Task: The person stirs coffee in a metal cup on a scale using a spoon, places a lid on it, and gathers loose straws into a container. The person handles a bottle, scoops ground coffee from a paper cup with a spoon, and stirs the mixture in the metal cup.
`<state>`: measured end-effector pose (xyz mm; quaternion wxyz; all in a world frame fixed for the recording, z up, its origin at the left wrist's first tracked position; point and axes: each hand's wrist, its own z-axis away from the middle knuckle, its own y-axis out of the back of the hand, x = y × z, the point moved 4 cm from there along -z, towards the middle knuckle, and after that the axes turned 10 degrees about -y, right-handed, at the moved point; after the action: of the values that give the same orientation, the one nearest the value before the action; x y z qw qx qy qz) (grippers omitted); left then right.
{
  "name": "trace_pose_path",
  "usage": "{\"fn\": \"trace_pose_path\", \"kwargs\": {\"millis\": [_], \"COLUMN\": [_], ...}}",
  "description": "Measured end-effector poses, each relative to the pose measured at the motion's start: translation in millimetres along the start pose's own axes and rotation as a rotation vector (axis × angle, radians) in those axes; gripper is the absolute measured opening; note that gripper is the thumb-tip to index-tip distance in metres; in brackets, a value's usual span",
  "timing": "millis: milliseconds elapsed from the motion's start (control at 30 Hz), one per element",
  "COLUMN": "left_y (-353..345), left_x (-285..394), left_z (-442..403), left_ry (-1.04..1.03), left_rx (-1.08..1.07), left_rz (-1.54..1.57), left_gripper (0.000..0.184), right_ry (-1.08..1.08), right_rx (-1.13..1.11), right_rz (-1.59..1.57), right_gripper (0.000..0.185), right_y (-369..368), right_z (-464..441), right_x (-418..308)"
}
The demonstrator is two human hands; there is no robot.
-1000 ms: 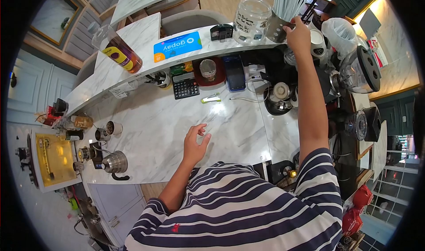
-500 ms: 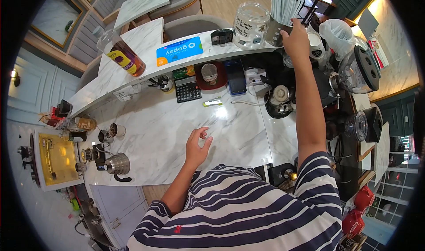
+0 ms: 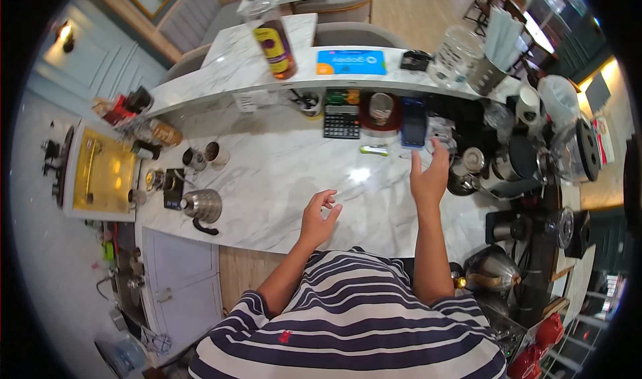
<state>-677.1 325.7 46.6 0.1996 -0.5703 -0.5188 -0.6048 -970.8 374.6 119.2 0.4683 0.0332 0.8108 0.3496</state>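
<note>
My right hand (image 3: 430, 175) is raised over the marble counter (image 3: 281, 178), fingers spread, with nothing in it. Just beyond its fingertips lie a dark blue phone (image 3: 414, 125) and a small green-and-white item (image 3: 374, 150). My left hand (image 3: 319, 222) hovers over the counter's near side, also holding nothing, its fingers loosely bent and apart. A black calculator (image 3: 342, 121) rests farther back, beside a clear glass (image 3: 382, 107) on a dark red tray (image 3: 370, 126). On the raised ledge, a metal cup (image 3: 486, 77) holds white wrapped straws (image 3: 503, 37) next to a clear jar (image 3: 457, 55).
A gooseneck kettle (image 3: 204, 206) stands at left near two small cups. An amber bottle (image 3: 274, 45) and a blue gopay sign (image 3: 351, 63) occupy the ledge. Coffee equipment, including a grinder (image 3: 575, 152), crowds the right side.
My right hand has left the metal straw cup and come back over the counter. The view has swung right. My left hand keeps its loose pose.
</note>
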Motion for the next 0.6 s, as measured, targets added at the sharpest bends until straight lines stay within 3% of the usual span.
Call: {"fn": "trace_pose_path", "kwargs": {"millis": [200, 433, 600], "left_y": [52, 119, 159], "left_x": [-25, -61, -85], "left_z": [9, 3, -6], "left_ry": [0.105, 0.164, 0.164], "left_rx": [0.056, 0.1, 0.108], "left_rz": [0.038, 0.117, 0.134], "left_gripper": [0.039, 0.04, 0.041], "right_ry": [0.196, 0.497, 0.58], "right_rx": [-0.106, -0.073, 0.035], "right_rz": [-0.026, -0.232, -0.282], "right_gripper": [0.06, 0.07, 0.085], "right_y": [-47, -107, -150], "right_z": [23, -35, -91], "right_x": [-76, -242, -339]}}
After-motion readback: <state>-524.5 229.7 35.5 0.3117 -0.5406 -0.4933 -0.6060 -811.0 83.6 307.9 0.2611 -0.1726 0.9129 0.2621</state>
